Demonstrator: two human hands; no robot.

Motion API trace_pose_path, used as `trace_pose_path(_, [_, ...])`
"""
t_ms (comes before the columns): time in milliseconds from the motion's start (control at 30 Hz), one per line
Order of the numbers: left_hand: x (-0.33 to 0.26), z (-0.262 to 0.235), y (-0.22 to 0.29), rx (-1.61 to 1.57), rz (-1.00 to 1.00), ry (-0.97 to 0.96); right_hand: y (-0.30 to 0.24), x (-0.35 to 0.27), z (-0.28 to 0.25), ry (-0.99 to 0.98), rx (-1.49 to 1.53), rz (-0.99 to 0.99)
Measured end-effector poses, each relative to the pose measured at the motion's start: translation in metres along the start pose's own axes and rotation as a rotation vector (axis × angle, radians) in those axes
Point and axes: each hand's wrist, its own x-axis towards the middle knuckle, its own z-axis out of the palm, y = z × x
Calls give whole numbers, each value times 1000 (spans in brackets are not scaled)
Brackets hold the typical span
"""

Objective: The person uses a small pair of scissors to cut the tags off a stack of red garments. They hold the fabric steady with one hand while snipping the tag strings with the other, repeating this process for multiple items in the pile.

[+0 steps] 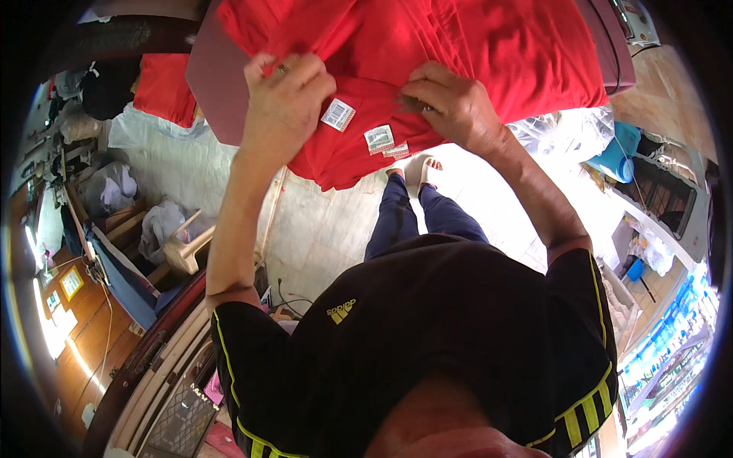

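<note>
A heap of red fabric [489, 46] lies over the far surface, and its near part hangs over the edge. My left hand [286, 99] has its fingers curled onto a fold of it on the left. On the right, my right hand [452, 103] pinches another fold between thumb and fingers. Between and below the hands, a white printed label [338, 114] lies on the red fabric, with a second label [379, 139] to its right. A third label [397, 151] is partly covered by the second. Whether the fabric is one piece or several layers, I cannot tell.
The red fabric rests on a maroon flat-topped table [217, 99]. To the left are a folded red cloth [164, 88] on clear plastic, plastic bags [111, 187] and a wooden stool [187, 248]. A clear plastic bundle [569, 137] and a blue container [615, 156] are on the right.
</note>
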Motion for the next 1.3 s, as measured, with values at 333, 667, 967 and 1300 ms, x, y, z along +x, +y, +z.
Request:
trace_pose_path(333, [-26,31,71,-588,-567,369,-15,-9,7,18,53,51])
trace_pose_path(667, [-18,65,76,-101,-436,400,-17,-5,4,-11,227,167])
trace_pose_path(967, [-20,57,72,-220,-457,379,-29,0,17,-23,-113,119])
trace_pose_path(1300, [-35,52,64,-744,-675,495,-18,-8,21,71,18,137])
